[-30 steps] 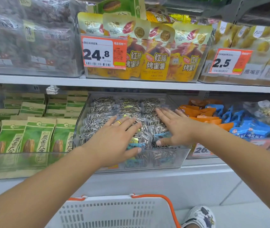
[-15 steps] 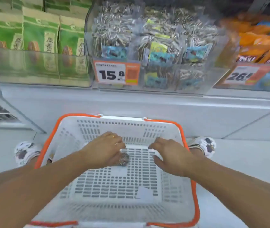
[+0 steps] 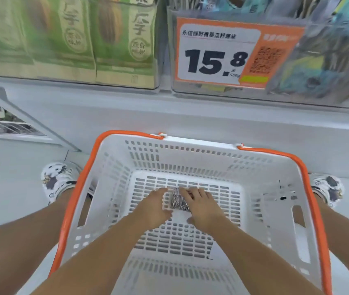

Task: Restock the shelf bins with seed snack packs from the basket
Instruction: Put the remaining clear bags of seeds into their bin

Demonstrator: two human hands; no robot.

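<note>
Apparently the last small clear seed snack pack (image 3: 179, 200) lay mid-floor in the white slotted plastic basket with orange rim (image 3: 192, 145). Left hand (image 3: 153, 206) lay flat beside it; right hand (image 3: 201, 206) curled loosely onto it, grip uncertain. Risk: slick film slipping, pack dropping back.

Green snack bags (image 3: 114, 39) are seen in the upper-left bin. An orange price tag (image 3: 229, 53) marked 15.8 is fixed beside them. Patterned shoes (image 3: 56, 177) are seen on the floor (image 3: 10, 188).

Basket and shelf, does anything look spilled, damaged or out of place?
Nothing stands out. The white basket sits upright on the floor with one seed pack left on its bottom, between the left hand and right hand. The price tag hangs straight on its bin.
</note>
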